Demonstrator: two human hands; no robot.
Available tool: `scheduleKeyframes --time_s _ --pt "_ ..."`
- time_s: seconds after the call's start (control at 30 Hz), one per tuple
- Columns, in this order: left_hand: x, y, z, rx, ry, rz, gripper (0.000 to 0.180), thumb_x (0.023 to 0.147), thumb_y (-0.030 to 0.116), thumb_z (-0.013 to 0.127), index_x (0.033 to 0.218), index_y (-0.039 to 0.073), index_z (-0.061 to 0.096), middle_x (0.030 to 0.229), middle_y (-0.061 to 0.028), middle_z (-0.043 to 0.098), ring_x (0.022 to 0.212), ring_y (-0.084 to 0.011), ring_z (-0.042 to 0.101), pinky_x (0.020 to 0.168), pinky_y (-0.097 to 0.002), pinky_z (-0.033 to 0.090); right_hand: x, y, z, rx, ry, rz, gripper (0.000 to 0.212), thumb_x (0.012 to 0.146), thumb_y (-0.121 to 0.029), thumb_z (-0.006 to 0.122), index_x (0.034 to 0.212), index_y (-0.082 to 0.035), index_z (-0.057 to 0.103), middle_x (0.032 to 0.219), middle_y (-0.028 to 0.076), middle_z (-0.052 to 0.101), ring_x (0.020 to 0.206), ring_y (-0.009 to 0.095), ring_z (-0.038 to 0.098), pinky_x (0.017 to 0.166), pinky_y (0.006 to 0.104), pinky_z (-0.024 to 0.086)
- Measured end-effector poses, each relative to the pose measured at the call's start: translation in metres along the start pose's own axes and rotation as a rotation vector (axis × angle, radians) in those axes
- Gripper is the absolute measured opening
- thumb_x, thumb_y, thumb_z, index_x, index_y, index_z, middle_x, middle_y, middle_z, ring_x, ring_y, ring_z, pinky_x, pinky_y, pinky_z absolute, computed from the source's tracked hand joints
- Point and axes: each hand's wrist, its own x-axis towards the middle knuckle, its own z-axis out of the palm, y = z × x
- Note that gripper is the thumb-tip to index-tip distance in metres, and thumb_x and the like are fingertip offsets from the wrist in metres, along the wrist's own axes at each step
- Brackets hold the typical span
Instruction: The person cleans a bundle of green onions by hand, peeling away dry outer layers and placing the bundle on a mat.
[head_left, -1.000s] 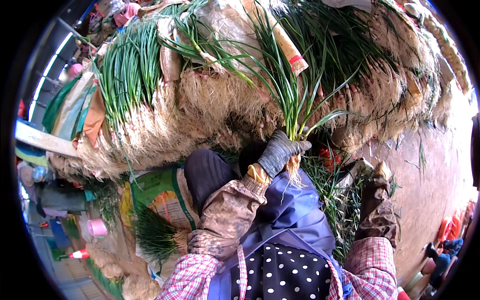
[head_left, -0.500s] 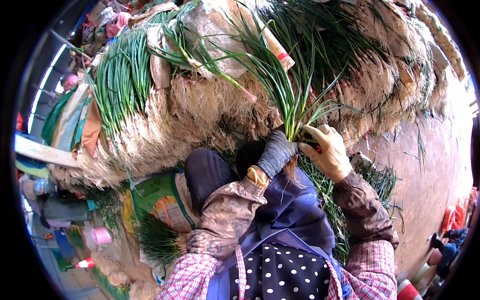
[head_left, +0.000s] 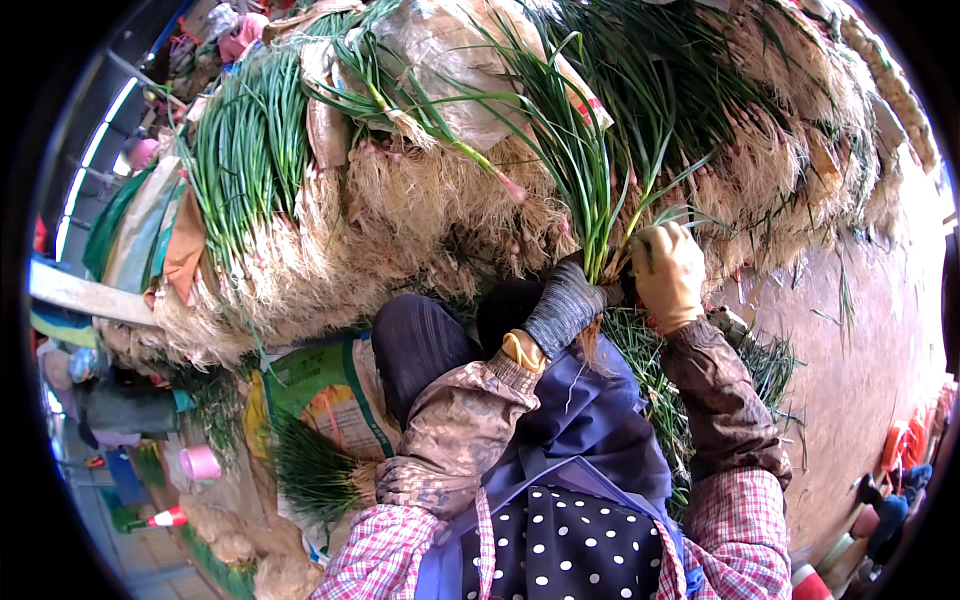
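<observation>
My left hand (head_left: 562, 305), in a dark grey ribbed glove over a yellow one, is wrapped round the lower stems of a bunch of green onions (head_left: 597, 205). The green leaves fan up and away from me, and brown roots (head_left: 590, 345) hang below the fist over my lap. Close by on the right is my right hand (head_left: 667, 275) in a yellow glove. Its fingers are curled in beside the stem bases, next to a yellowish outer leaf (head_left: 637, 215). Whatever the fingertips pinch is hidden.
A long heap of green onions with pale roots (head_left: 440, 205) runs across in front of me. A light sack (head_left: 440, 65) lies on it. On my left a small bundle (head_left: 310, 465) rests on a green printed sack (head_left: 318, 385). Loose trimmed leaves (head_left: 640, 375) lie on the right.
My right hand has gone from spread fingers at the stems to curled fingers, turned back-up and slightly farther right. My left hand keeps its hold, and the bunch has shifted slightly right.
</observation>
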Motion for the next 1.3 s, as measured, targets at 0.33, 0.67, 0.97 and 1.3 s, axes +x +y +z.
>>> scheduleKeyframes --time_s 0.33,0.67,0.97,1.3 --pt "0.011 -0.029 0.001 -0.49 -0.333 -0.177 0.025 0.074 0.013 0.069 0.092 0.001 0.058 0.071 -0.0053 0.061 0.055 -0.0114 0.057 0.048 -0.0211 0.046 0.004 -0.001 -0.01 0.297 -0.066 0.082 0.011 0.075 -0.011 0.061 0.082 -0.004 0.056 0.078 0.01 0.056 0.074 0.029 0.053 0.066 0.0373 0.043" --pt "0.008 -0.027 0.009 -0.707 -0.179 -0.25 0.012 0.079 0.013 0.064 0.083 0.002 0.061 0.061 -0.0008 0.057 0.047 -0.0076 0.049 0.041 -0.0197 0.038 0.004 0.006 -0.014 -0.158 0.053 -0.057 0.008 0.079 -0.016 0.055 0.08 -0.008 0.053 0.078 0.008 0.055 0.072 0.025 0.053 0.063 0.0374 0.042" --pt "-0.002 -0.02 -0.004 -0.734 -0.414 -0.138 0.032 0.076 0.012 0.067 0.104 0.003 0.057 0.076 -0.0012 0.058 0.064 -0.0093 0.052 0.056 -0.0226 0.043 0.001 -0.012 -0.033 0.539 0.153 0.059 0.006 0.078 -0.005 0.06 0.083 -0.002 0.059 0.078 0.007 0.058 0.067 0.015 0.053 0.062 0.0252 0.043" --pt "-0.015 0.019 -0.071 -1.115 -0.145 0.256 0.029 0.08 0.002 0.056 0.108 -0.001 0.05 0.086 -0.01 0.059 0.071 -0.0193 0.06 0.068 -0.034 0.052 -0.047 0.058 -0.002 0.023 -0.659 0.327 0.023 0.078 -0.02 0.054 0.095 -0.005 0.06 0.088 0.016 0.061 0.081 0.028 0.06 0.073 0.0363 0.047"
